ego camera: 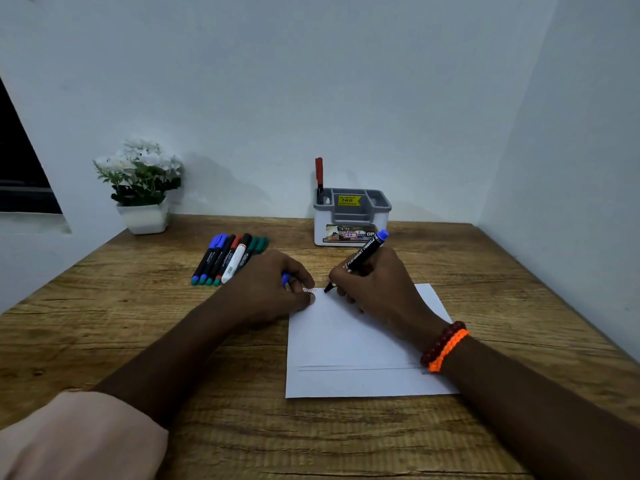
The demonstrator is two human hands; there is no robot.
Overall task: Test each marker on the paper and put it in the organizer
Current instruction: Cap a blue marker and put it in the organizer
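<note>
Testing step in hand. Right hand (375, 289) wrapped around a black permanent marker with a blue end (363, 256), tip down on the top-left corner of the white paper (346, 344), just beside a small scribble (310, 290). Left hand (273, 282) curled, fingertips pressing the paper's corner flat; a bit of blue showing between the fingers, likely the marker's cap (285, 279), though mostly hidden.

Grey-and-white organizer (351, 216) at the back of the wooden surface (138, 323), against the wall, one red marker (319, 178) standing upright in its left compartment. Row of untested markers (228, 259) lying side by side, left of the organizer and beyond the left hand.

Progress: early, by judgement; one marker stowed, one in test, several waiting.

Next move, as judged: finish the stroke, lift the tip, recap with the left hand, then reach forward over the paper and drop the marker upright into a compartment. Cap needs seating fully first.
</note>
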